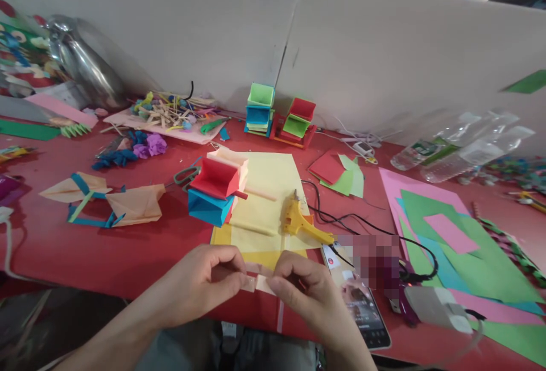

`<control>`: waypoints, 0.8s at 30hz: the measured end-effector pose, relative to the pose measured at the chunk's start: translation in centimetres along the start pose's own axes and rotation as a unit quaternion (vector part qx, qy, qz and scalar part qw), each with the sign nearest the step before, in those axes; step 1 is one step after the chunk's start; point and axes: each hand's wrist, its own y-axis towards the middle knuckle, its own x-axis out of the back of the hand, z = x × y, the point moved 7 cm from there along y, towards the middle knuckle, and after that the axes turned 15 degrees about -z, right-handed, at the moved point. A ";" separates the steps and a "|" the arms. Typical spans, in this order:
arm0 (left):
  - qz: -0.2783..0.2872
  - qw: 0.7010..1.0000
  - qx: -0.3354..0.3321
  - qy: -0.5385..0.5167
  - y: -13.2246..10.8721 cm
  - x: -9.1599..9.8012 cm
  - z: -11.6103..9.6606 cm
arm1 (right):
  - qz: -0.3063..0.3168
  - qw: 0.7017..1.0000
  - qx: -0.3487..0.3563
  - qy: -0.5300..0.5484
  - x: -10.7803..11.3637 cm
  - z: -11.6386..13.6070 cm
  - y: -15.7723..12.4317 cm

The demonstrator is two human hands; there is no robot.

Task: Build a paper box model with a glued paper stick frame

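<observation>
Close to the table's front edge, my left hand [209, 283] and my right hand [305, 285] pinch a small pale paper strip [263, 284] from its two ends. Thumbs and forefingers are closed on it; the other fingers are curled. Just beyond them lie yellow paper sheets [267, 169]. On these sheets rests a yellow glue gun [298, 220], its nozzle pointing away from me. Left of it stand folded paper boxes, a red one [217, 177] above a blue one [209, 207], with peach paper behind.
A phone [369, 320] lies right of my right hand, near a white charger [439, 308] and black cables. Coloured paper sheets [452, 223] and plastic bottles [464, 155] are at right. Peach and blue folded paper [136, 203] is at left, a steel jug [89, 66] behind.
</observation>
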 end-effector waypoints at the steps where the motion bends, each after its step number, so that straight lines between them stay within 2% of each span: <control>1: -0.005 1.000 0.000 0.006 0.0 0.0 -0.1 | 0.000 1.000 0.001 -0.011 -0.1 0.2 -0.1; 4: -0.021 1.000 0.003 0.022 -0.1 0.0 -0.3 | -0.004 0.999 0.007 -0.039 -0.4 0.6 -0.3; 9: -0.016 1.000 0.016 0.019 -0.3 -0.1 0.2 | -0.013 0.997 0.003 -0.070 -0.4 0.5 -0.3; 24: -0.019 0.999 -0.031 0.035 -0.3 0.0 -0.6 | -0.020 0.995 -0.008 -0.094 -0.7 0.4 -0.5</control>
